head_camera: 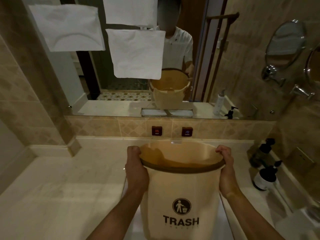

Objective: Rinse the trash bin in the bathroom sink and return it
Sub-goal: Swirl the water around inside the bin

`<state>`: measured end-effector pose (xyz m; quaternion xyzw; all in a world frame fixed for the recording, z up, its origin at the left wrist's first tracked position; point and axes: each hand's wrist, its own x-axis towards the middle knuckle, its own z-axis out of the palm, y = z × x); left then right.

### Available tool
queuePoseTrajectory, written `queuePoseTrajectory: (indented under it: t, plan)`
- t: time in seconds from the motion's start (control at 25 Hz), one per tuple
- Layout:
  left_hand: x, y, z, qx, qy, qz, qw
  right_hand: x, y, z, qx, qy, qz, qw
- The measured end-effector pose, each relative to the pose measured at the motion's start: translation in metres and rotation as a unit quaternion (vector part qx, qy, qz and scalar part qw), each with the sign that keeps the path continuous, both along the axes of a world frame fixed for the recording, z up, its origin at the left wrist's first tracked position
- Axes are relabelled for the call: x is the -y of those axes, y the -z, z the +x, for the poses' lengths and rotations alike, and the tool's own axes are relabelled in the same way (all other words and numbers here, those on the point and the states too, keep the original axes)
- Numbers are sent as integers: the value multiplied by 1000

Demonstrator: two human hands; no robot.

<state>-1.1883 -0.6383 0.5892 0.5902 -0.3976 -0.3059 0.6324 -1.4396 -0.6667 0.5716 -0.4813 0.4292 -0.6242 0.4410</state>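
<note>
A beige trash bin with a brown rim and the word TRASH on its front is held upright over the sink, which it almost fully hides. My left hand grips the rim on the left side. My right hand grips the rim on the right. The bin's inside looks bare. A clear spout tip shows just behind the far rim, below the HOT button and the COLD button on the tiled wall.
A pale marble counter spreads to the left. Dark pump bottles stand at the right of the counter. A wall mirror with white sheets stuck on it faces me. A round swing-arm mirror juts from the right wall.
</note>
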Motion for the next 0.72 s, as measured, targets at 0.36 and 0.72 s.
queuePoseTrajectory:
  t: [0.36, 0.72]
  plan:
    - [-3, 7, 21, -10, -35, -25, 999, 5, -5, 23, 0, -38, 16, 999]
    - [-1, 19, 35, -84, -54, -5, 995, 9, -7, 36, -21, -45, 27, 998]
